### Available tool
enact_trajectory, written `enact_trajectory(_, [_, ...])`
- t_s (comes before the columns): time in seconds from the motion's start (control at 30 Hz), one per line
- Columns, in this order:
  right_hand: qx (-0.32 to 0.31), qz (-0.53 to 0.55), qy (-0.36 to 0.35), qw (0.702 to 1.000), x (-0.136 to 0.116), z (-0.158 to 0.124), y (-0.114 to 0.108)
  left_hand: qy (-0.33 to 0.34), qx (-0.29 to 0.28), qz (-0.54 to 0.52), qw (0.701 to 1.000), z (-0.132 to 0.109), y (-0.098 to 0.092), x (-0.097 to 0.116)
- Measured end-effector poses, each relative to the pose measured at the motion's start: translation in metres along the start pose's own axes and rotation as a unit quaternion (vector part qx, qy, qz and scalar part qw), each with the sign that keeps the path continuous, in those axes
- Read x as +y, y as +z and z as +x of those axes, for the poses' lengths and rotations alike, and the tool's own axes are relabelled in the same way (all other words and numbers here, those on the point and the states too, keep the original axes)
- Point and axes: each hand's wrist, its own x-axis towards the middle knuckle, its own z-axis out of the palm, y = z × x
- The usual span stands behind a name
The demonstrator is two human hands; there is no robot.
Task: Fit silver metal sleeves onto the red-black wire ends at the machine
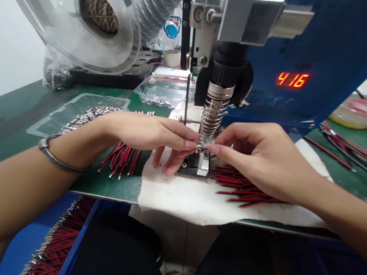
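Below the coiled spring of a soldering machine (215, 110), my two hands meet at a small metal jig (203, 165). My left hand (158, 137) pinches a small metal connector at the tip, its other fingers reaching down beside the jig. From the other side, my right hand (258, 152) closes thumb and forefinger on a thin red wire, whose end meets the connector; the exact contact is too small to make out. Red-and-black wires (242, 187) lie under my right hand on a white cloth (180, 200). More wires (122, 157) lie beneath my left wrist.
A clear tray (48, 122) of metal connectors sits at left, with another clear tray (163, 92) behind. A blue machine housing (284, 41) shows 416. A clear round hood (67, 10) hangs upper left. Blue bins (83, 243) of wires stand below the table edge.
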Motion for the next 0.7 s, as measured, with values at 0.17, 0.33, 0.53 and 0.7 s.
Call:
enact_trajectory(0.17, [-0.003, -0.002, -0.004, 1.0, 0.0011, 0.0001, -0.0004, 0.001, -0.001, 0.012, 1.0, 0.0004, 0.0007, 0.0006])
enact_trajectory(0.33, [-0.002, -0.003, -0.006, 1.0, 0.0015, -0.0014, -0.0002, -0.003, -0.005, 0.019, 1.0, 0.0003, 0.0, 0.0005])
enact_trajectory(0.53, [0.007, -0.008, -0.003, 1.0, 0.0009, -0.0015, 0.0005, 0.018, -0.012, 0.021, 1.0, 0.0015, -0.0014, -0.003])
enact_trajectory(0.7, [0.005, -0.006, 0.002, 1.0, 0.0003, -0.0006, 0.0007, 0.006, -0.008, 0.021, 1.0, 0.0027, -0.0006, -0.002])
